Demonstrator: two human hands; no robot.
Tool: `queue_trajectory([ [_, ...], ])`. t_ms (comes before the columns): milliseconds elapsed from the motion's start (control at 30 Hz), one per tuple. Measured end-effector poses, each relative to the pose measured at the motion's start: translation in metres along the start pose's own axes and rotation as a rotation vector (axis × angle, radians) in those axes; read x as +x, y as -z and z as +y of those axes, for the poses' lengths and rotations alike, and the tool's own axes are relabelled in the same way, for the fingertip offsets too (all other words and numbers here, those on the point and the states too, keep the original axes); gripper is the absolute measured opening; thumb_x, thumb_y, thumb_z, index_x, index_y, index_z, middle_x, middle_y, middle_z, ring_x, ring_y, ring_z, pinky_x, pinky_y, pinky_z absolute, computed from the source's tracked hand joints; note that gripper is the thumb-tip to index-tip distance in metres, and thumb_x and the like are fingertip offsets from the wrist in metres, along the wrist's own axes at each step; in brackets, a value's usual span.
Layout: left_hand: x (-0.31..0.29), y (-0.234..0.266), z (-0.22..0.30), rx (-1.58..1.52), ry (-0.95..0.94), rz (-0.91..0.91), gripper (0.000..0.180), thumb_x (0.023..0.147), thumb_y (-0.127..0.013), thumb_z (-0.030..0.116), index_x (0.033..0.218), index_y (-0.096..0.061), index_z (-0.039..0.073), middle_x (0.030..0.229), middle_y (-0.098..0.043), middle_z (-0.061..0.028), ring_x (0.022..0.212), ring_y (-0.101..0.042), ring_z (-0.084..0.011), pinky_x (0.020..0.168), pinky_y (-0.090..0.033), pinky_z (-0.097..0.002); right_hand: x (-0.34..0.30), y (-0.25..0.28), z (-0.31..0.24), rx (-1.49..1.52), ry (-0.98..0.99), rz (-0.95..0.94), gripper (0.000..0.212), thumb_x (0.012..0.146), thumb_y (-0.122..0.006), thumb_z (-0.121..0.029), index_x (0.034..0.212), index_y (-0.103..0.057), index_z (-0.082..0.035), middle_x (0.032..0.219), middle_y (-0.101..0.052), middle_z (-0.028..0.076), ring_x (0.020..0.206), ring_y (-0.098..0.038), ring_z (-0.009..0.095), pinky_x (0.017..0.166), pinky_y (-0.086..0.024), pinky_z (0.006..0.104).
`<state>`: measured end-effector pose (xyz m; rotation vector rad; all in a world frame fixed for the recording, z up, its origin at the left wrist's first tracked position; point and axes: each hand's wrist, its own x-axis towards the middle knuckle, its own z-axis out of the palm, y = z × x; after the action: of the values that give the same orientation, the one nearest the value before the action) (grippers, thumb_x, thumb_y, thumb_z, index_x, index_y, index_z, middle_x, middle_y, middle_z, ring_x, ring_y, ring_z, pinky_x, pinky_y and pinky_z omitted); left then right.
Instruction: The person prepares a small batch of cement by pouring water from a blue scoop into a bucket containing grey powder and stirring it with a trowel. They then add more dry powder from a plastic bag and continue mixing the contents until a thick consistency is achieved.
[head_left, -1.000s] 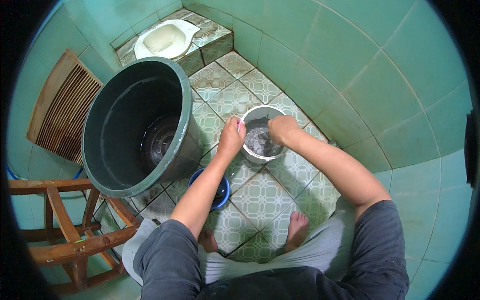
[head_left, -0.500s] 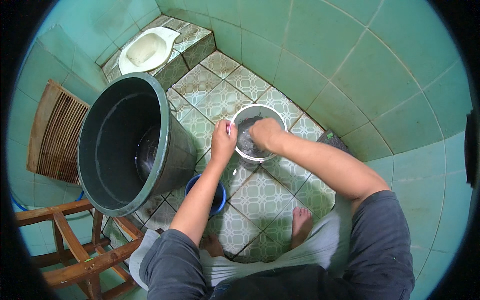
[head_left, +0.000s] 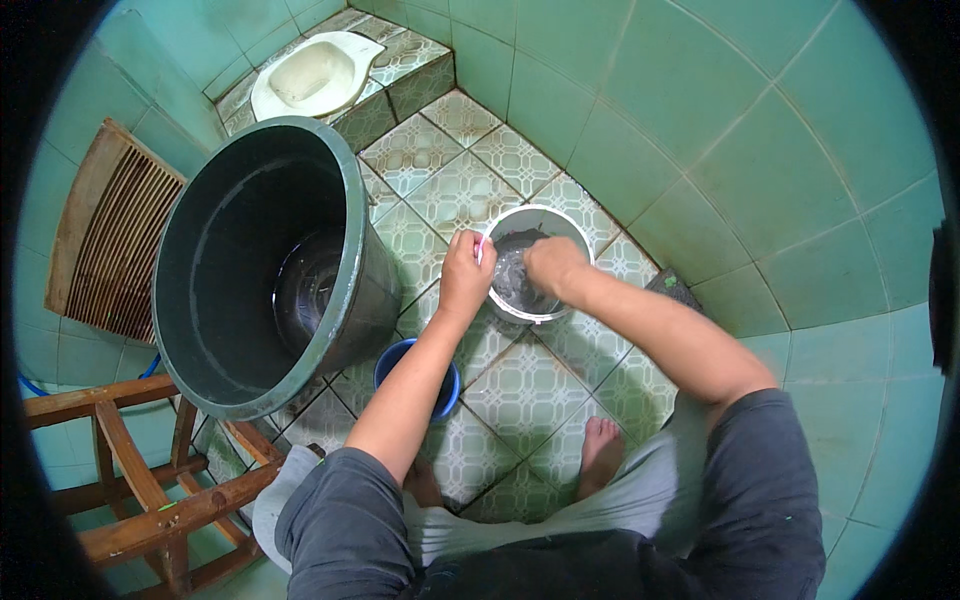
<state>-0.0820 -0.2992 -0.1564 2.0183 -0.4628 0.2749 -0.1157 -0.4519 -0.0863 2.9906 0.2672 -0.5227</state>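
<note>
Left hand (head_left: 466,272) clamped on the near-left rim of the small white bucket (head_left: 573,232), out on the tiled floor (head_left: 520,385) near the green wall. Right hand (head_left: 553,266) down inside, closed on dark wet cloth (head_left: 512,278), foam around it. Big dark tub (head_left: 262,260) just left; blue bowl (head_left: 443,390) under the left forearm.

Both forearms come up from the lower edge and meet near the middle of the picture. The left hand (head_left: 465,272) is a closed fist with its back toward the camera, the wrist straight, the arm bare to the rolled dark sleeve. The right hand (head_left: 553,265) is bent down at the wrist, fingers curled under and hidden. The two hands are near but apart.
</note>
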Motion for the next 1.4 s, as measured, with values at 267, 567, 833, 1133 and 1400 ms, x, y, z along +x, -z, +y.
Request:
queue_trajectory([
  [267,-0.001,0.002,0.000,-0.074,0.029,0.007,0.017,0.090,-0.060,0.015,0.089,-0.057,-0.002,0.082,-0.057,-0.0185,0.070,-0.058,-0.0328,0.066,-0.047,-0.0409,-0.007,0.023,-0.005,-0.063,0.072,-0.071,0.020,0.083,-0.056,-0.013,0.091,-0.074,-0.008,0.094,-0.072,0.014,0.088,-0.070,0.028,0.076,-0.056,0.0391],
  [567,-0.003,0.003,0.000,-0.033,0.033,-0.002,0.017,0.090,-0.059,0.016,0.090,-0.057,-0.001,0.082,-0.057,-0.0172,0.070,-0.058,-0.0310,0.066,-0.047,-0.0405,0.005,0.027,0.013,-0.109,0.030,0.024,0.017,0.081,-0.059,-0.016,0.083,-0.075,-0.009,0.089,-0.072,0.015,0.083,-0.071,0.030,0.073,-0.056,0.0393],
  [833,-0.005,0.002,-0.003,-0.018,0.082,0.000,0.017,0.089,-0.060,0.018,0.090,-0.057,0.002,0.087,-0.058,-0.0158,0.075,-0.059,-0.0335,0.068,-0.048,-0.0430,0.000,0.029,0.023,-0.104,0.091,-0.091,0.017,0.079,-0.062,-0.014,0.089,-0.075,-0.010,0.093,-0.072,0.013,0.088,-0.070,0.028,0.075,-0.056,0.0395],
  [1133,-0.005,0.002,-0.005,-0.024,0.091,0.018,0.020,0.090,-0.060,0.021,0.089,-0.057,0.001,0.083,-0.057,-0.0155,0.071,-0.058,-0.0315,0.067,-0.047,-0.0414,-0.009,0.053,0.015,-0.109,0.083,-0.122,0.016,0.078,-0.062,-0.015,0.088,-0.075,-0.011,0.093,-0.072,0.011,0.089,-0.070,0.028,0.076,-0.056,0.0387],
  [1400,-0.003,-0.005,-0.001,-0.054,0.116,0.018,0.020,0.093,-0.060,0.019,0.086,-0.059,0.000,0.076,-0.055,-0.0099,0.065,-0.052,-0.0190,0.064,-0.045,-0.0325,0.006,0.023,0.021,-0.107,0.104,0.008,0.017,0.078,-0.062,-0.014,0.089,-0.075,-0.009,0.091,-0.072,0.012,0.087,-0.071,0.027,0.074,-0.056,0.0384],
])
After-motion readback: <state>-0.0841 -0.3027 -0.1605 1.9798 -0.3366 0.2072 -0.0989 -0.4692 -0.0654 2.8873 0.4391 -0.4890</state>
